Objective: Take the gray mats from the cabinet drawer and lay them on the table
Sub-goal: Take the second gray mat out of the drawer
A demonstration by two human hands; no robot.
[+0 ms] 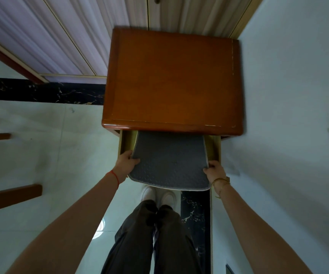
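- Looking straight down. Wooden cabinet [173,80] sits centre frame, its orange-brown top fills the mid-upper area.
- Drawer [127,141] is pulled out just below the cabinet's front edge. I see its yellowish inner walls at the L and R sides.
- Gray mat [169,159] is in the drawer opening, textured side up w/ a pale trim round the edge. Far end goes under the cabinet top. Near end curves out past the drawer towards the bottom of the frame.
- Can't tell if it's one mat or a stack.
- Left hand [126,164] grasps the mat's L edge, thumb on top, fingers tucked beneath.
- Right hand [216,171] grasps the mat's R edge near the corner, fingers curled round it.
- Both forearms run up from the bottom corners of the frame to the mat.
- Red string [115,176] on the L wrist, gold bangles [221,181] on the R wrist.
- White shoes [157,194] show just under the mat's near edge, dark trousers [149,244] below them, bottom centre.
- Pale tiled floor [41,145] on the L side. A black marble strip [41,91] crosses it mid-left and meets the cabinet's side.
- White wall [298,95] takes the R side of the frame.
- Ribbed panel doors [70,26] span the top, behind the cabinet.
- Two brown wooden bars [11,196] poke in at the L edge. Can't tell what they belong to.
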